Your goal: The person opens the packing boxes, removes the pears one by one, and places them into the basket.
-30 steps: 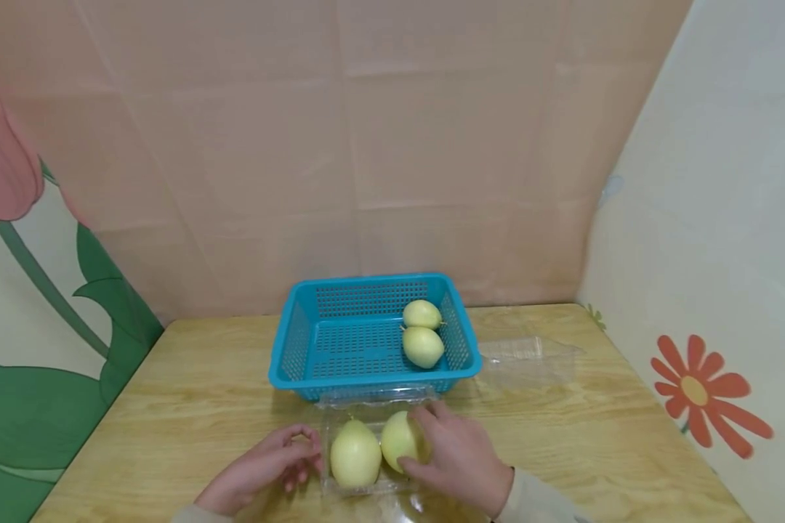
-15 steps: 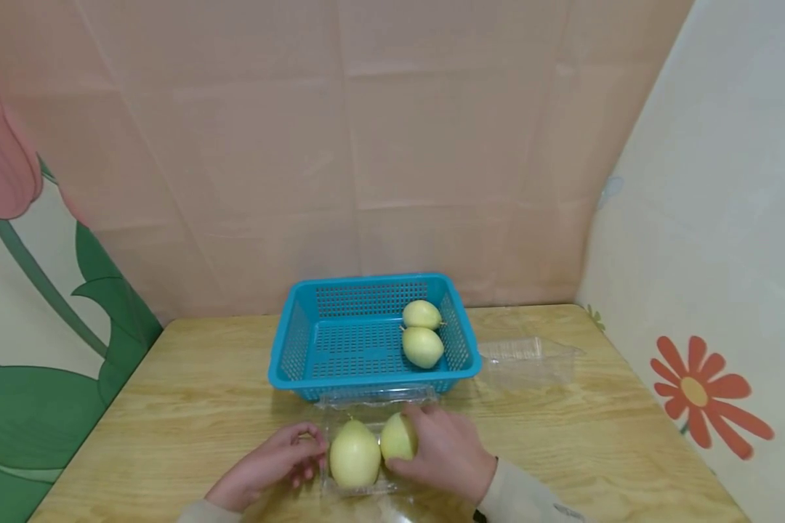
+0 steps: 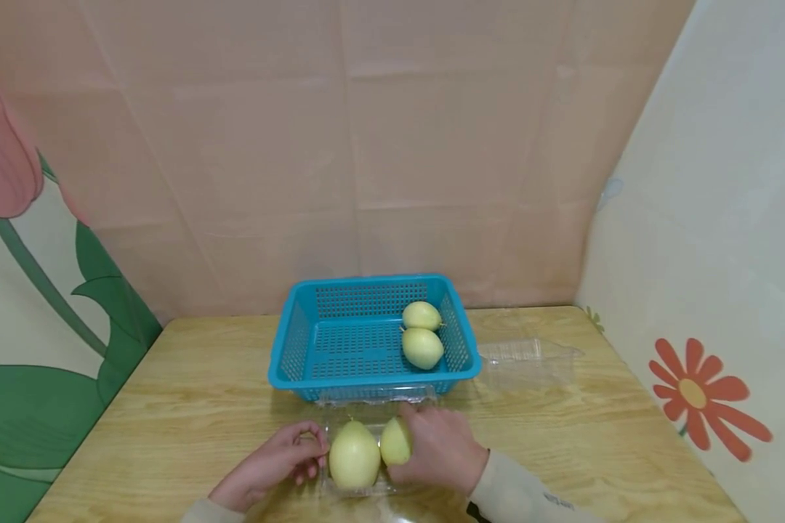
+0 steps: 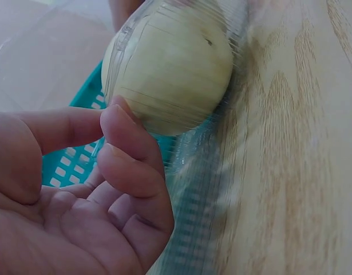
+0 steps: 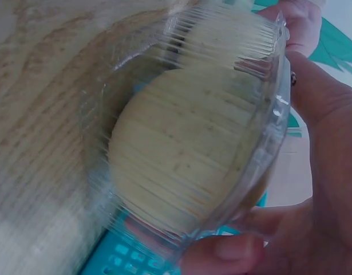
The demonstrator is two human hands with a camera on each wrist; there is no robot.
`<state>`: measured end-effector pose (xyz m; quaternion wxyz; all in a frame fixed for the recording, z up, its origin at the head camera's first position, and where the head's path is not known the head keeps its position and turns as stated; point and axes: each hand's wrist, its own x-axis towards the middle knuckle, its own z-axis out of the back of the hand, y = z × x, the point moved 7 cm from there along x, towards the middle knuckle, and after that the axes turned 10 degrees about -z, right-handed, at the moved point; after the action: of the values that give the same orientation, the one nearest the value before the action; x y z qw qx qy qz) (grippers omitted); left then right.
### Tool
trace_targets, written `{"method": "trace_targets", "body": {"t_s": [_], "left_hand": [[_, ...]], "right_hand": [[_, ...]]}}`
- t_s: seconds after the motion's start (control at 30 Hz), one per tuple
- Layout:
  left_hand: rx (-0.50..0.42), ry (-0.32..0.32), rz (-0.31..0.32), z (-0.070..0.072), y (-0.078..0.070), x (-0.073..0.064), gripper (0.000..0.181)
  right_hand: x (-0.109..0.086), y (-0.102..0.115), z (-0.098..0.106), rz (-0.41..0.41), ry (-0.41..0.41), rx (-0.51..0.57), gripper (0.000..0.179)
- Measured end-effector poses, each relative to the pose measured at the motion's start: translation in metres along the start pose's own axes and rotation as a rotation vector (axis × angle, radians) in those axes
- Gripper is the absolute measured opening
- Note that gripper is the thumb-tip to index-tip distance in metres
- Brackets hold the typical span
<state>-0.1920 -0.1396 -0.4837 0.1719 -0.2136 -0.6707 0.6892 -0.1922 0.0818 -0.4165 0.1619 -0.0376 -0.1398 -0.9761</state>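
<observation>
A clear plastic fruit box (image 3: 360, 492) stands in front of the basket, with two pale yellow-green pears side by side in it. My left hand (image 3: 281, 459) pinches the box's left rim between thumb and index finger, close to the left pear (image 3: 355, 456); the left wrist view shows these fingertips (image 4: 121, 123) at the plastic edge. From above, my right hand (image 3: 441, 452) grips the right pear (image 3: 395, 442), covering its right side. In the right wrist view, that pear (image 5: 176, 149) shows through the ribbed plastic wall, thumb and fingers reaching over the rim from either side.
Behind the box sits a blue perforated basket (image 3: 373, 383); a rear pear (image 3: 421, 315) and a front pear (image 3: 422, 349) lie at its right end. Another clear plastic box (image 3: 530, 361) lies right of the basket on the wooden table (image 3: 203, 378). A pink backdrop rises behind.
My right hand has shifted slightly left and further over the right pear, hiding more of it. My left hand's fingers have moved a little right, onto the box's rim.
</observation>
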Motion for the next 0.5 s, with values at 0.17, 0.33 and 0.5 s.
{"method": "trace_targets", "body": {"t_s": [0.17, 0.33, 0.5], "left_hand": [[-0.003, 0.005, -0.008, -0.0011, -0.0007, -0.0005, 0.015], [-0.001, 0.003, -0.005, -0.0006, 0.0003, 0.0002, 0.015], [0.001, 0.002, -0.003, 0.0, 0.0011, 0.0001, 0.015]], "right_hand": [[-0.0009, -0.0011, -0.0019, 0.002, 0.011, 0.006, 0.061], [-0.0022, -0.0018, -0.002, 0.003, 0.015, 0.019, 0.063], [-0.0027, -0.002, -0.0018, 0.018, 0.018, 0.028, 0.063]]}}
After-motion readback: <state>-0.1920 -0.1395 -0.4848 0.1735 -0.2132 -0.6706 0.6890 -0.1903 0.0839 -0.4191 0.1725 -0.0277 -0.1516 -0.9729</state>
